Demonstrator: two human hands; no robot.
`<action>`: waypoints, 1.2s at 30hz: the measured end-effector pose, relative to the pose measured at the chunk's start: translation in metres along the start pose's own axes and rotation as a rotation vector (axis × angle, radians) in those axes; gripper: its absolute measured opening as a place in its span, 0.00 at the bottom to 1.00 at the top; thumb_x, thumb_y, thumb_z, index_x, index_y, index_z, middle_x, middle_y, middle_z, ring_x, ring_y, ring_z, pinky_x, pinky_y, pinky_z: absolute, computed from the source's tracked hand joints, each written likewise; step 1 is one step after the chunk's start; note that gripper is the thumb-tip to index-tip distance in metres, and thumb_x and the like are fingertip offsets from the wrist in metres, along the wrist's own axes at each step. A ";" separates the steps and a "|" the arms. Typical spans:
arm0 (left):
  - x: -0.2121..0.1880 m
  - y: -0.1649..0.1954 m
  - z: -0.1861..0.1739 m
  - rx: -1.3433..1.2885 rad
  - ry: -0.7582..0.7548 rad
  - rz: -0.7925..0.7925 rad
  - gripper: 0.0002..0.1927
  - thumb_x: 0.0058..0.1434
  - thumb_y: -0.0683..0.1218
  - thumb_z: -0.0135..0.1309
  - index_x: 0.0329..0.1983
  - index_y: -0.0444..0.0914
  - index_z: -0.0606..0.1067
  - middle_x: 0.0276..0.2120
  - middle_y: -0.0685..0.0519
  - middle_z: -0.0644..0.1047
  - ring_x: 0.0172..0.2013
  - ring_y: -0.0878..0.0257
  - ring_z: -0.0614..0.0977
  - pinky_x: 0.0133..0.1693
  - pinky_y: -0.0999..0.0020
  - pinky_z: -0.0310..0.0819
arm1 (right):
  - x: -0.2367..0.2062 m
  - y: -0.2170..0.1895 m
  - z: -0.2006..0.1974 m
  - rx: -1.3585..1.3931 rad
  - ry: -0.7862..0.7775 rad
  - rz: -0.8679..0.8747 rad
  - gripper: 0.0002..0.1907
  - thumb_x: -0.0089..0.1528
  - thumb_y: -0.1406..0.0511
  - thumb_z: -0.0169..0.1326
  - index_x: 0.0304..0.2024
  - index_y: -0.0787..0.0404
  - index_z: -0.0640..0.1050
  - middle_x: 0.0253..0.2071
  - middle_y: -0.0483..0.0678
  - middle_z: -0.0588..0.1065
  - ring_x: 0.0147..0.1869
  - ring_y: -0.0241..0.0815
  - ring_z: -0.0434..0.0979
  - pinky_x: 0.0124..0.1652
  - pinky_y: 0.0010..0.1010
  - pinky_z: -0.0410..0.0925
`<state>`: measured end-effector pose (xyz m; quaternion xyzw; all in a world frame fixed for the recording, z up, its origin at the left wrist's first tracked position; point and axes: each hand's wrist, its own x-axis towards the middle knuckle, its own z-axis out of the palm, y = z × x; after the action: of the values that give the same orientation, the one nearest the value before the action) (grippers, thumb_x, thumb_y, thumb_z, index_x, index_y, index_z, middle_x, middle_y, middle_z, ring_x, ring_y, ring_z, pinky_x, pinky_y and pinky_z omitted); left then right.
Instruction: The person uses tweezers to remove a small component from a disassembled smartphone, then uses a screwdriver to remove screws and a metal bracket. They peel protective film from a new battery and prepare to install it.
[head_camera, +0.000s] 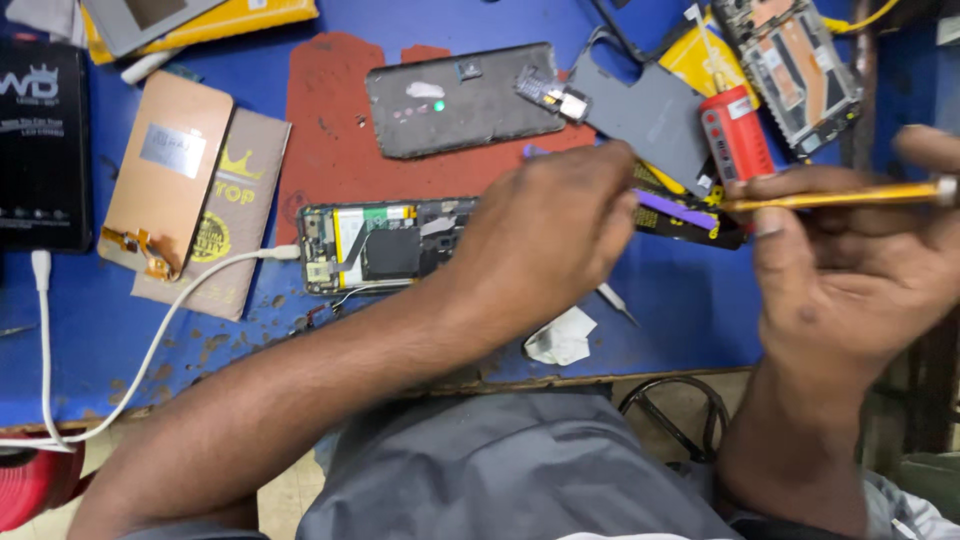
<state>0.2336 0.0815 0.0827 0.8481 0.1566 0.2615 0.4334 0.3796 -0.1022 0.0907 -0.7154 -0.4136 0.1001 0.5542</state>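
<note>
On a worn blue workbench (700, 320), an opened phone (385, 245) lies with its long axis running left to right, its circuit boards exposed and a white cable (170, 315) plugged into its left end. Left of the phone rests a copper-backed replacement screen (165, 170) on a brown card sleeve; just above the phone lies a dark back cover (460, 100) on a red mat (330, 150). The left hand (545, 235) covers the phone's right end, fingers curled around a purple plastic pry tool (675, 210) that juts rightward. Farther right of the phone, well apart from it, the right hand (850, 270) pinches a yellow-handled tool (840, 196) held level, near a red cylinder (735, 135). The left hand is clearly the nearer to the phone.
</note>
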 end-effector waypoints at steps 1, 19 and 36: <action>0.001 -0.001 -0.003 -0.031 -0.045 -0.058 0.08 0.66 0.44 0.53 0.43 0.34 0.72 0.34 0.43 0.79 0.38 0.44 0.82 0.39 0.48 0.74 | 0.002 0.004 -0.002 0.010 -0.023 -0.013 0.24 0.74 0.78 0.55 0.66 0.66 0.59 0.50 0.60 0.79 0.49 0.44 0.83 0.50 0.24 0.76; 0.015 -0.009 0.028 0.069 -0.240 0.201 0.09 0.63 0.45 0.54 0.42 0.34 0.76 0.39 0.46 0.77 0.45 0.48 0.78 0.46 0.52 0.71 | 0.003 0.021 -0.027 0.025 -0.027 0.087 0.28 0.71 0.75 0.59 0.64 0.61 0.56 0.47 0.59 0.80 0.47 0.40 0.84 0.41 0.17 0.72; 0.009 -0.018 -0.001 0.617 -0.237 0.513 0.18 0.48 0.51 0.59 0.41 0.41 0.78 0.41 0.53 0.74 0.47 0.56 0.74 0.40 0.60 0.69 | 0.000 0.018 -0.047 0.032 0.108 -0.036 0.05 0.76 0.77 0.53 0.53 0.77 0.75 0.49 0.59 0.78 0.49 0.44 0.80 0.56 0.29 0.74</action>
<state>0.2401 0.0967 0.0715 0.9739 -0.0395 0.2025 0.0946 0.4166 -0.1360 0.0917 -0.7035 -0.3940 0.0579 0.5886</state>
